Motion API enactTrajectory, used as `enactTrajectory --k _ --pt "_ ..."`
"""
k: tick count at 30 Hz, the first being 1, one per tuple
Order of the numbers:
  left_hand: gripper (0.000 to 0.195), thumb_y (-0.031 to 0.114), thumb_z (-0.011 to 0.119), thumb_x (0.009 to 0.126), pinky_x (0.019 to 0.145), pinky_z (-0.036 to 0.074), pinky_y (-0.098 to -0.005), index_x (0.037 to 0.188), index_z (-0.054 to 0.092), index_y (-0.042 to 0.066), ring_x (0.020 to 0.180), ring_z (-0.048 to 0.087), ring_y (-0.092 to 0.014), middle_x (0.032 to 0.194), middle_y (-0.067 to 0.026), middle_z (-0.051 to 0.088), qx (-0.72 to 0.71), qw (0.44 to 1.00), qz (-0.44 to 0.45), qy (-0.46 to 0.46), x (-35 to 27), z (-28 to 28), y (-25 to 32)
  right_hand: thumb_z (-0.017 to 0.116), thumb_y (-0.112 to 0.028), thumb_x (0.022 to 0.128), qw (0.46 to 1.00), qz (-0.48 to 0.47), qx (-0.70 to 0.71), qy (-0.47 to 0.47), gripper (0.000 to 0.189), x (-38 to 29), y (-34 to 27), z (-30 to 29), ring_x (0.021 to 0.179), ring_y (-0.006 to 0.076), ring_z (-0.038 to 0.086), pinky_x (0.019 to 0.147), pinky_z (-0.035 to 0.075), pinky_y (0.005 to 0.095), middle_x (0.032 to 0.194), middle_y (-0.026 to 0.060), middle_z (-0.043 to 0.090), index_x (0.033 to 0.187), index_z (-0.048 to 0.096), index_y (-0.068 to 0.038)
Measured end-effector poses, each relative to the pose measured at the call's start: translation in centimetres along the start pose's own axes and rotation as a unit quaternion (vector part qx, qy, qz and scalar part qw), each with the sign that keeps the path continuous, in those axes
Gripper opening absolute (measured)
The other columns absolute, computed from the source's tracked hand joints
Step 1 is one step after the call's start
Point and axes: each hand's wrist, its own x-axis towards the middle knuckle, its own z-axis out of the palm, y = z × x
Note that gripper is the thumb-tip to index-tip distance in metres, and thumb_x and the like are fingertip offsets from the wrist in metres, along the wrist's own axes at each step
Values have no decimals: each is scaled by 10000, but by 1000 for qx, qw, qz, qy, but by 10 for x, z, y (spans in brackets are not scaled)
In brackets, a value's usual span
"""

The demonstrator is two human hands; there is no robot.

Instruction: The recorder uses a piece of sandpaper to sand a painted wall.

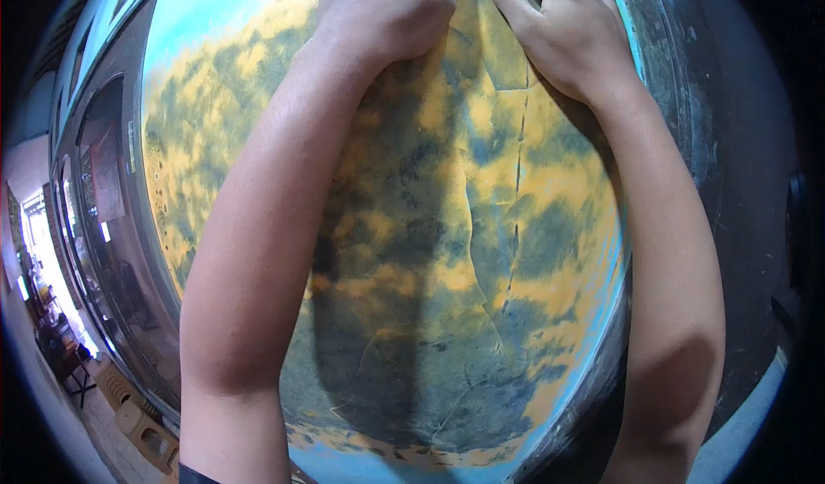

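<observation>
In front of me stands a wall surface (387, 226) mottled with orange-yellow and dark grey-green patches, with turquoise paint along its edges. Cracks run down its right half. My left hand (393, 14) is at the top edge of the view, its fingers curled and partly cut off; whether it holds something I cannot tell. To its right, my right hand (567, 26) lies on the surface with its thumb apart from the fingers, whose tips the frame cuts off. Both forearms reach up across the wall and throw shadows on it.
Dark-framed glass doors or windows (103, 162) stand at the left. Tan plastic stools (145, 432) are on the floor at lower left, near a bright opening (48, 258). A dark wooden frame (683, 130) borders the wall on the right.
</observation>
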Motion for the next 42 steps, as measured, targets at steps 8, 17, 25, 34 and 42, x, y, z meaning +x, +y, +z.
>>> enactTrajectory --k 8,17,25,34,42 --pt "715 456 289 1118 1305 105 -461 1584 279 -86 1589 174 -385 1672 -283 257 -7 1000 0 -13 -21 5 9 437 -365 1058 999 -14 33 33 535 -5 12 9 1560 326 293 1303 149 469 1636 155 413 1515 526 -102" --pt "660 397 280 1128 1304 108 -471 1582 294 -82 1589 174 -389 1675 -278 256 1 1000 -2 9 4 7 25 457 -367 1038 994 -43 56 84 533 -5 30 13 1526 326 358 1290 197 456 1590 154 479 1474 573 -82" --pt "674 406 312 1114 1299 112 -482 1578 305 -82 1583 192 -396 1660 -290 283 -19 1000 -7 -23 -17 5 42 449 -333 1027 993 -34 61 100 537 -8 39 17 1501 328 392 1270 235 467 1572 182 489 1466 566 -45" --pt "623 339 333 1092 1281 162 -506 1551 364 -81 1558 260 -417 1635 -288 345 -27 996 66 44 16 19 43 483 -253 986 979 -52 70 184 510 -4 44 26 1426 377 479 1235 307 464 1473 247 566 1387 611 34" --pt "617 319 345 1078 1283 162 -504 1556 361 -70 1564 263 -389 1649 -266 335 -40 995 81 39 17 16 45 488 -222 959 971 -83 38 220 492 0 49 31 1390 416 505 1212 349 469 1424 283 589 1322 634 76"
